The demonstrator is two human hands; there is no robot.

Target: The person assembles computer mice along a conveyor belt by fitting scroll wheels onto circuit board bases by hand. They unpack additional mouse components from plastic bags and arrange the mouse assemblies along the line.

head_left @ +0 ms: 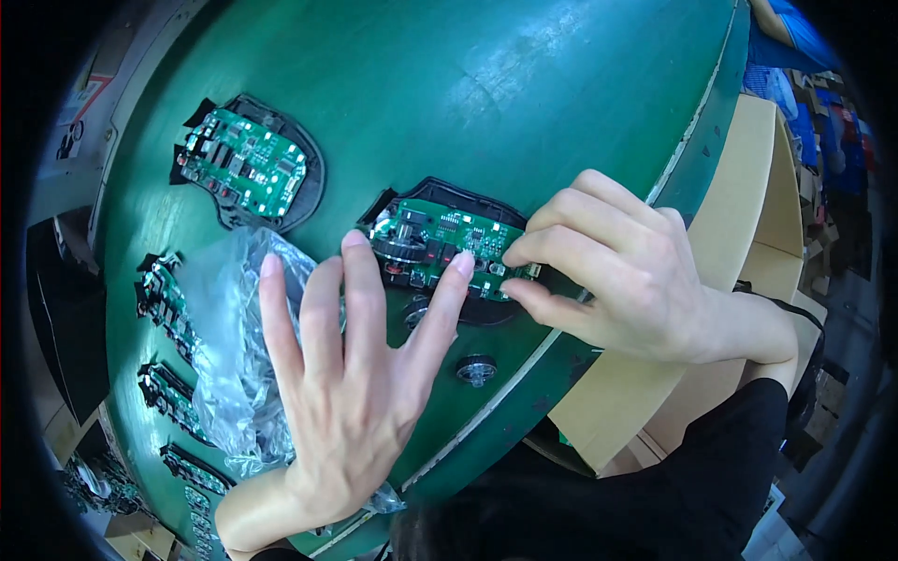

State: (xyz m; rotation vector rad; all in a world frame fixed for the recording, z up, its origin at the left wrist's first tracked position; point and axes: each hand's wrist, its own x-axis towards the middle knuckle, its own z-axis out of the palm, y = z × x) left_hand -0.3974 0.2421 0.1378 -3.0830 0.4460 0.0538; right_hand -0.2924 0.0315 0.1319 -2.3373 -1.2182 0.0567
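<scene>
A green circuit board lies in a black computer-mouse base in front of me. On its left part sits a black scroll wheel. My left hand is open, fingers spread, with the thumb tip on the board and the index fingertip by its left end. The thumb and forefinger of my right hand close in a pinch at the board's right end; whatever is between them is hidden. A loose scroll wheel lies nearer me, and another wheel is partly covered by my left thumb.
A second mouse base with a board is at the far left. Beneath my left hand is a clear plastic bag. Several boards line the green table. An open cardboard box stands at the right edge. A person's arm shows far right.
</scene>
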